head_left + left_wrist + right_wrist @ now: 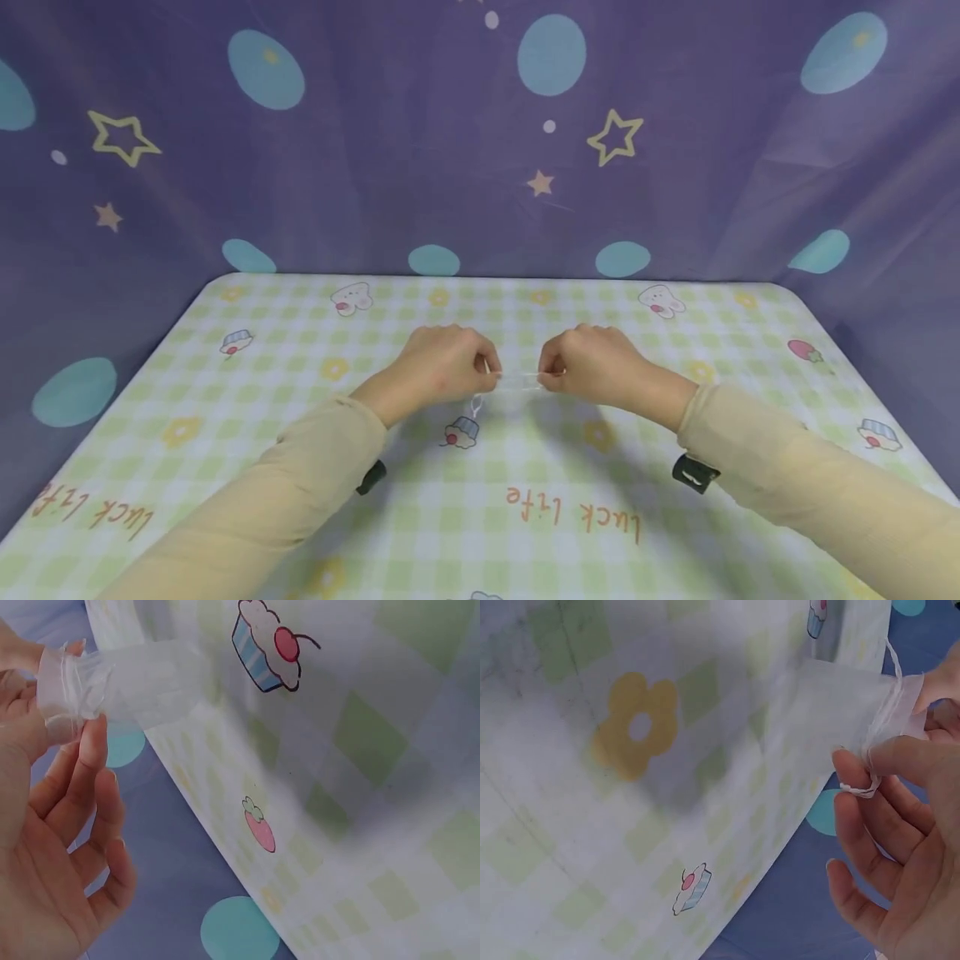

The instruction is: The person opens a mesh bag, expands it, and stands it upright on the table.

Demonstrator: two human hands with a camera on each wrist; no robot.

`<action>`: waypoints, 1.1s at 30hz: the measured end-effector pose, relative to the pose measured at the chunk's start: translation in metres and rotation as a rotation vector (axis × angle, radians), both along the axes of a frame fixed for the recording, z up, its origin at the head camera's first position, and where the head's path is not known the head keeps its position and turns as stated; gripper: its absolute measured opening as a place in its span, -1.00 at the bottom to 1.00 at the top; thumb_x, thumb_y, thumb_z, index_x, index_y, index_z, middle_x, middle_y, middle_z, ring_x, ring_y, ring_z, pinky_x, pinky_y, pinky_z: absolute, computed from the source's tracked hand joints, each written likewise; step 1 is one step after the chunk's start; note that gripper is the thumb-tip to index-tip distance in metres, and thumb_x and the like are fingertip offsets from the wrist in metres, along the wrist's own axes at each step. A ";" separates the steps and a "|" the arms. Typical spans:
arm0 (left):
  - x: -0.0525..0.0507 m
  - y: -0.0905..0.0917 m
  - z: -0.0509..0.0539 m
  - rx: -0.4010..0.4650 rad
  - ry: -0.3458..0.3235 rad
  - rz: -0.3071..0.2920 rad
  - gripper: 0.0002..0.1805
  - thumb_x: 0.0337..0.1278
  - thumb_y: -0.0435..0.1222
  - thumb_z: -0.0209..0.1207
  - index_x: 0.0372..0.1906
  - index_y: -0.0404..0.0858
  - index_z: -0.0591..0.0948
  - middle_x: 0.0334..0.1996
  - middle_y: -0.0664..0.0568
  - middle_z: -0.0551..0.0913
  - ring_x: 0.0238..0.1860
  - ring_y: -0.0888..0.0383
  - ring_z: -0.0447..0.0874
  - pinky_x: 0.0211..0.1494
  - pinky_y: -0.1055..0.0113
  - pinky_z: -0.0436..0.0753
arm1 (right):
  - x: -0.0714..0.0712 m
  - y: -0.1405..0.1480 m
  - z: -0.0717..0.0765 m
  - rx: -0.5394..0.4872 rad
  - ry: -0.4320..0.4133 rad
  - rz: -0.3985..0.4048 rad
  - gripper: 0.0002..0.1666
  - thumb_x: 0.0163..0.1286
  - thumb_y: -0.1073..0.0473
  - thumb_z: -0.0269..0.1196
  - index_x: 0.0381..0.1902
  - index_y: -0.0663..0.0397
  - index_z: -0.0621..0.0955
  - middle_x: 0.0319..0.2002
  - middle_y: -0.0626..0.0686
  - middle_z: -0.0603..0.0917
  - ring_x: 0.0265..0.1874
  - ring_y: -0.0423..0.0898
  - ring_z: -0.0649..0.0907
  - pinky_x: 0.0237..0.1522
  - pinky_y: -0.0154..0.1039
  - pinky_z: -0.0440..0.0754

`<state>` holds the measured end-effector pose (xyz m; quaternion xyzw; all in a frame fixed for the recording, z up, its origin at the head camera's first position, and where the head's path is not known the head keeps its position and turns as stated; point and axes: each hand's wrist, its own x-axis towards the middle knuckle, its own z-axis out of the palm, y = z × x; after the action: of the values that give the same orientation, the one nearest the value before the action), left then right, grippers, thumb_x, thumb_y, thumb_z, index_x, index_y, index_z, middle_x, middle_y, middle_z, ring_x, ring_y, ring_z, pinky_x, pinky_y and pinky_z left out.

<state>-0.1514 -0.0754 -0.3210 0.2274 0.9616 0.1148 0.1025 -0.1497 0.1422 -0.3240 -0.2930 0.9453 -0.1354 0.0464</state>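
Observation:
A small, sheer white drawstring pouch (517, 382) is held up between both hands above the table. My left hand (442, 364) pinches one side of its mouth between thumb and fingertips. At the opposite side, my right hand (597, 364) pinches the mouth too. Below the fingers in the left wrist view hangs the see-through body of the pouch (154, 682), looking flat. A white drawstring (889, 705) runs along the gathered neck, and its end lies by the right fingers. One cord loop (477, 406) dangles beneath the left hand. Whether anything is inside cannot be made out.
A green-and-white checked cloth with cupcakes, flowers and lettering covers the table (247, 392). Behind it hangs a purple curtain (420, 142) with stars and teal ovals. Dark straps (694, 473) show beneath the cream sleeves.

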 end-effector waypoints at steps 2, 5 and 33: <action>0.002 -0.003 -0.001 0.021 -0.025 0.005 -0.92 0.17 -0.07 0.30 -0.28 0.13 0.76 -0.48 0.39 0.62 -0.44 0.33 0.55 -0.30 0.23 0.49 | 0.002 0.000 0.000 0.000 -0.001 0.012 -0.93 0.26 0.10 0.39 -0.43 -0.20 0.73 -0.48 -0.25 0.68 -0.55 -0.31 0.56 -0.53 -0.24 0.53; 0.005 -0.005 -0.005 0.053 -0.057 0.012 -0.93 0.16 -0.07 0.31 -0.27 0.13 0.75 -0.47 0.39 0.61 -0.44 0.32 0.54 -0.26 0.20 0.48 | 0.003 -0.001 -0.001 0.008 -0.004 0.014 -0.93 0.27 0.10 0.39 -0.42 -0.19 0.73 -0.47 -0.24 0.67 -0.55 -0.31 0.55 -0.53 -0.26 0.53; -0.008 0.023 -0.005 0.056 0.071 0.149 -0.77 0.25 -0.09 0.20 -0.07 0.08 0.77 -0.37 0.25 0.73 -0.47 0.23 0.60 -0.45 0.25 0.54 | 0.002 -0.014 0.004 0.003 -0.032 -0.315 -0.42 0.30 -0.33 0.27 -0.02 -0.01 0.74 -0.36 -0.08 0.74 -0.54 -0.16 0.63 -0.54 -0.15 0.56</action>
<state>-0.1589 -0.0521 -0.3263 0.1618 0.9753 0.1407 0.0533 -0.1479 0.1285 -0.3202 -0.1387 0.9789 -0.1444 0.0401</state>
